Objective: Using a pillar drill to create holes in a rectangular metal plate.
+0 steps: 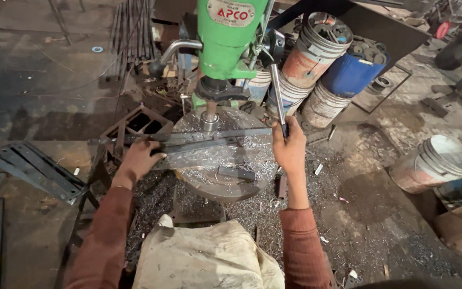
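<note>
Here, your flat steel bars (199,140) lie across the round drill table (215,182), directly under the drill chuck (209,120) of the green drill press (225,37). The bars run left to right, stacked close together, their left ends reaching past the table's edge. Metal shavings (241,160) cover the table around them, thickest on the near side of the bars.

Your left hand (141,158) presses down on the bars at the table's left edge, fingers curled over the metal, gripping them in place. Your right hand (290,147) sits just right of the table, fist closed around the lower end of the feed lever (277,96), which slants up toward the press head. Both sleeves are rust-red.

A small dark block (236,173) rests on the table's near half, among the shavings. A pale cloth (204,257) lies over your lap, below the table.

Left of the table: a welded steel frame (135,124), touching the bars' left ends as far as you can tell. Farther left, flat on the floor, a bundle of dark steel strips (38,168).

Behind and right of the table: stacked paint buckets (308,64) and a blue bucket (351,72), packed with metal rings. Well right of the table, a white bucket (434,163) leans on the floor. Shavings and grit spread over the ground around the table base.
</note>
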